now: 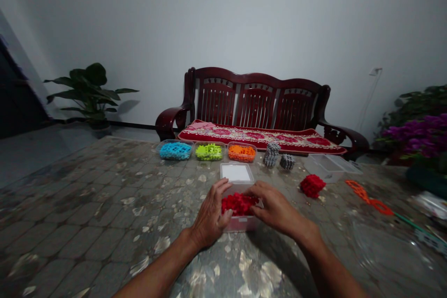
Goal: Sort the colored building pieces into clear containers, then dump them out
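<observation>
A clear plastic box (240, 224) filled with red interlocking plastic pieces (239, 203) stands on the table in front of me. Its lid (236, 172), with a white panel, is open toward the back. My left hand (213, 212) is closed round the left side of the box, its thumb at the front rim. Over the right side is my right hand (274, 207), fingers bent round the wall and over the edge of the red pieces. Its fingertips are partly hidden.
Tubs of blue (175, 151), lime green (208, 152) and orange pieces (241, 152) line the back. Grey builds (271, 155), a red block build (312, 186) and an open clear box (324, 167) stand to the right. Orange scissor-shaped handles (368, 198) lie near a transparent lid (394, 247).
</observation>
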The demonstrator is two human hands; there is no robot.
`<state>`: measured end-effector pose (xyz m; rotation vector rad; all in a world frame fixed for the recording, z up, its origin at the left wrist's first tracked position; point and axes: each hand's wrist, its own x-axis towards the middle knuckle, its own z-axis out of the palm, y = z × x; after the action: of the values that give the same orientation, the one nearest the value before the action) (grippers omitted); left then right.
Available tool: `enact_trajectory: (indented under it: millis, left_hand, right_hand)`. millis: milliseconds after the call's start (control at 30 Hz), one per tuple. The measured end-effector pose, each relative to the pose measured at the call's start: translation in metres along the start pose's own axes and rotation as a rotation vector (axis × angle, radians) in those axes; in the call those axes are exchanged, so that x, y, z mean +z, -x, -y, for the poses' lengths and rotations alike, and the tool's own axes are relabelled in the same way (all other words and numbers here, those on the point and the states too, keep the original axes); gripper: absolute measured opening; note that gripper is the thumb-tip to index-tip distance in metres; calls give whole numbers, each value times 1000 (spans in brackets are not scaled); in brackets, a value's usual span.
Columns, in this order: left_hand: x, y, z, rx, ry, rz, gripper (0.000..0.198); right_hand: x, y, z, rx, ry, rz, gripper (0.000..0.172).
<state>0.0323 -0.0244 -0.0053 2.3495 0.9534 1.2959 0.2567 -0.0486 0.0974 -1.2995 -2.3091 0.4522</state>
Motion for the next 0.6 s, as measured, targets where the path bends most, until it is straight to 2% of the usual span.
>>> enact_trajectory:
  millis: [133,233,433,600]
  left_hand:
    - [-1,0,0,5,-3,-2,54]
    - [-2,-1,0,-1,-7,2,54]
    - [-2,-1,1,5,-10,-2,54]
    - [-3,-1,0,1,-13,-11,53]
  right_hand:
    - [1,-3,-7,-23,-111,27,31]
    - [-4,-4,-24,27,-142,-83,31]
    - [-1,-5,-78,217,-123,-411,29]
    - [10,4,-122,389,-83,-830,28]
